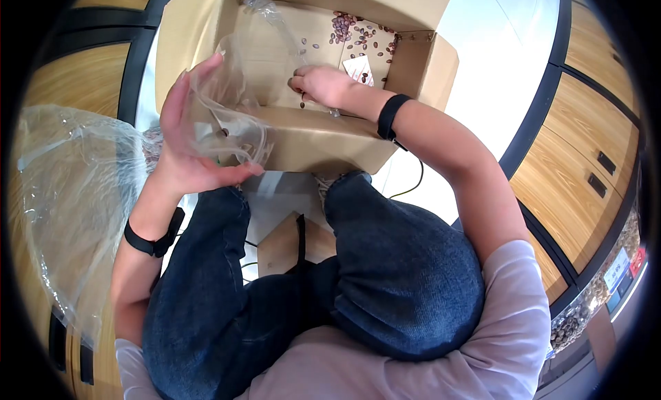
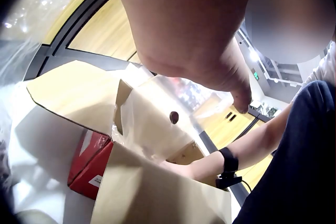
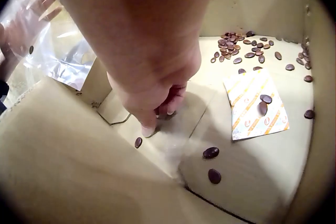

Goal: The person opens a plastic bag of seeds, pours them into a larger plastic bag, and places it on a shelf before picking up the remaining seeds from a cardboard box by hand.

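A clear plastic bag [image 1: 241,142] hangs at my left hand [image 1: 180,159], whose fingers and thumb are spread wide at its mouth. One dark seed [image 2: 174,117] clings to the plastic. Inside the open cardboard box [image 1: 296,135] my right hand [image 1: 322,85] reaches down to the floor, fingers curled and thumb low, close to a single dark brown seed [image 3: 138,142]. I cannot tell whether those fingers hold any seeds. A heap of similar seeds [image 3: 228,45] lies by the far wall, others scattered around. Two rest on a white packet with orange stripes [image 3: 244,119].
A large clear plastic sheet or bag [image 1: 76,200] drapes at the left. Wooden drawers [image 1: 578,138] stand on both sides. A red box [image 2: 94,161] sits beside the cardboard box. My knees [image 1: 406,283] are close in front of it, with a cardboard piece [image 1: 275,241] between the legs.
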A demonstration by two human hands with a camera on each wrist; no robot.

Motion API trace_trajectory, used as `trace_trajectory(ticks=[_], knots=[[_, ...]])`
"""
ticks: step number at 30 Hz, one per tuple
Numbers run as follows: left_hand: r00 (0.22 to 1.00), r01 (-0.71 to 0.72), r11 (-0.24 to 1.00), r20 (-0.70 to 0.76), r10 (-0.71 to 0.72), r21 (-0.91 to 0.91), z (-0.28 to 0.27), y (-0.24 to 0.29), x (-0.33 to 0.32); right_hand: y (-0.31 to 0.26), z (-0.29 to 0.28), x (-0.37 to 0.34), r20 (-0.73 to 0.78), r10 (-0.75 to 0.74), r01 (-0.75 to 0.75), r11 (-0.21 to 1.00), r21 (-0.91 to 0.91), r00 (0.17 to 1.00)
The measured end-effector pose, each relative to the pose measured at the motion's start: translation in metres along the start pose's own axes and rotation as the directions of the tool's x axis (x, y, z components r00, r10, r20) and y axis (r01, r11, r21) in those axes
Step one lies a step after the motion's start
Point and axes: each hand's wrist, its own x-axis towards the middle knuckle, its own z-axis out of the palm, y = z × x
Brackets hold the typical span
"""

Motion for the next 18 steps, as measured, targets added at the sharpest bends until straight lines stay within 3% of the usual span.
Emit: trace_trajectory(ticks=[4,10,18], knots=[[1.0,-0.005,0.999,-0.014,0.004,-0.047,0.0,-0.002,0.0,-0.013,-0.001,-0.004,0.044,-0.087,0.091,0.989,-0.116,0.995],[1.0,-0.012,1.0,-0.014,0.012,0.011,0.0,-0.001,0.002,-0.011,0.01,0.002,0.05,-0.197,0.202,0.971,-0.124,0.979],[1.0,-0.014,0.999,-0.025,0.015,0.041,0.002,0.001,0.005,-0.014,0.014,0.009,0.212,-0.154,0.193,0.966,-0.173,0.965]])
